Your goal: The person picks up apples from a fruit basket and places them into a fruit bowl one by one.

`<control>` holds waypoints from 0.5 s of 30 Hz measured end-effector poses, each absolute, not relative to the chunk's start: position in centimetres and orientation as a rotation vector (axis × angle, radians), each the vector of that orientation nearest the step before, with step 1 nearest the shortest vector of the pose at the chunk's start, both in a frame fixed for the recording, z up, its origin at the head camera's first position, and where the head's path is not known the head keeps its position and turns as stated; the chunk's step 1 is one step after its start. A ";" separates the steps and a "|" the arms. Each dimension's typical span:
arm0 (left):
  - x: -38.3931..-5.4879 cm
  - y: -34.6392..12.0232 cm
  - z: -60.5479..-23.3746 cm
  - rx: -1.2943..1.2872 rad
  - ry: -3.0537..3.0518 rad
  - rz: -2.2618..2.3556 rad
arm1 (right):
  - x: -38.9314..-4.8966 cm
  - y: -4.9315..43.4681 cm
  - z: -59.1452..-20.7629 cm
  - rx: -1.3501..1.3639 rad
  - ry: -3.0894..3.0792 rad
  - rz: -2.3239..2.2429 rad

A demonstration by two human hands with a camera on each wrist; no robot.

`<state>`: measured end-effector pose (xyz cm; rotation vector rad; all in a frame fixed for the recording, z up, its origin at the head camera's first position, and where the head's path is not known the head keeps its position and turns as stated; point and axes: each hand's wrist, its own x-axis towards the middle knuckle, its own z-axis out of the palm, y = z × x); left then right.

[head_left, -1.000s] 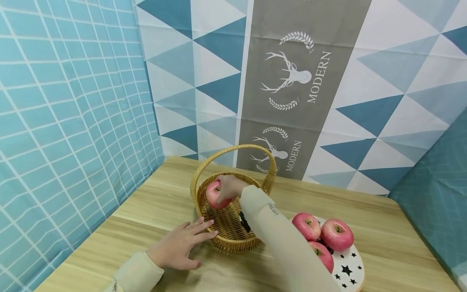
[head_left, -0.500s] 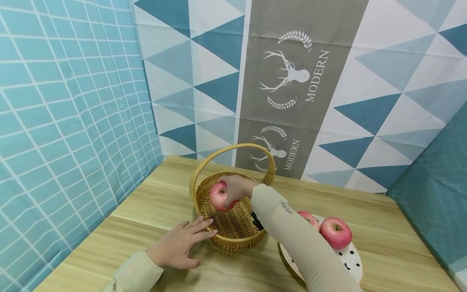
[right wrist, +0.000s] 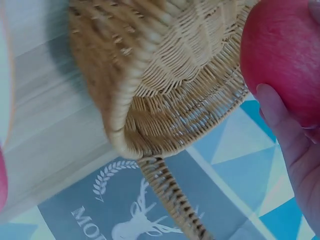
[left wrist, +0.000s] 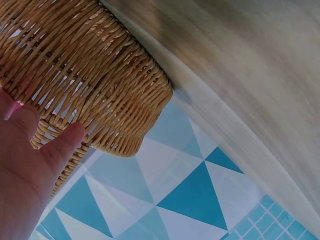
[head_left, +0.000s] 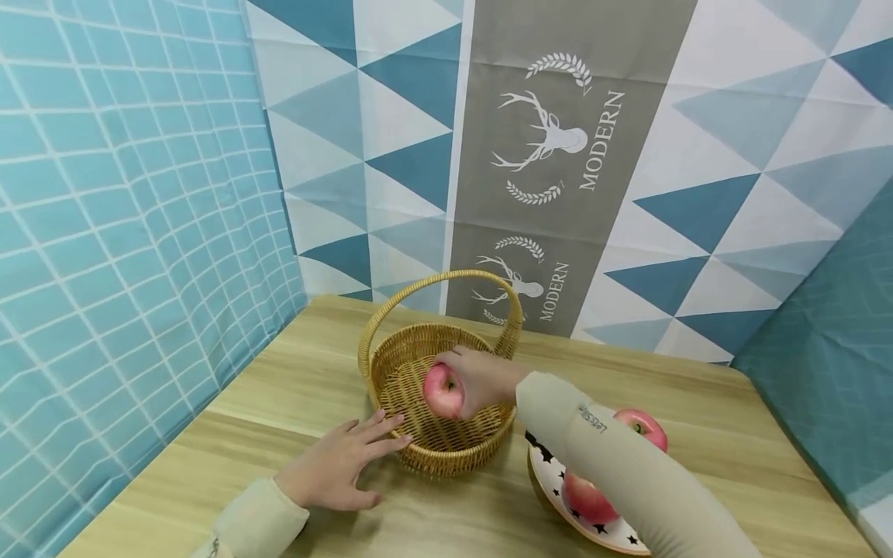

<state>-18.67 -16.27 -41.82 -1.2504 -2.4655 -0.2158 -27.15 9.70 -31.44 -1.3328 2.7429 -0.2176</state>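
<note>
A round wicker basket (head_left: 446, 459) with an arched handle stands on the wooden table. Over its interior my right hand (head_left: 481, 378) grips a red apple (head_left: 443, 391) from its right side; the right wrist view shows this apple (right wrist: 285, 60) up at rim height, with a finger pressed along it. My left hand (head_left: 342, 465) lies at the basket's front left, fingers spread and straight, the fingertips touching the rim. In the left wrist view its fingers (left wrist: 70, 140) lie against the woven wall (left wrist: 90, 75).
Right of the basket stands a white plate (head_left: 558, 496) with black stars. One apple (head_left: 586, 500) lies at its front and another apple (head_left: 643, 425) behind; my right sleeve (head_left: 628, 457) covers part of both. A patterned wall cloth (head_left: 412, 170) hangs behind the table.
My right hand has moved rightward and slightly toward the front with the apple, from the basket's left side to over its middle. My left hand has kept its place on the rim.
</note>
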 end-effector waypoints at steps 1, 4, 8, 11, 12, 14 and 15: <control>-18.6 -16.3 -41.9 -1.248 -2.461 -0.213 | -26.8 9.9 -31.4 -1.342 2.736 -0.211; -18.5 -16.5 -42.2 -1.238 -2.441 -0.214 | -25.9 10.2 -31.1 -1.373 2.725 -0.207; -18.7 -16.5 -42.3 -1.234 -2.426 -0.216 | -25.0 10.9 -30.8 -1.375 2.732 -0.219; -18.7 -16.4 -42.4 -1.240 -2.430 -0.211 | -24.5 11.8 -30.7 -1.382 2.740 -0.256; -18.8 -16.3 -42.4 -1.241 -2.432 -0.214 | -24.3 12.1 -30.8 -1.391 2.744 -0.276; -18.8 -16.2 -42.3 -1.240 -2.431 -0.217 | -24.1 12.8 -30.9 -1.400 2.750 -0.348; -18.8 -16.1 -42.3 -1.239 -2.431 -0.217 | -23.9 13.2 -31.0 -1.410 2.752 -0.379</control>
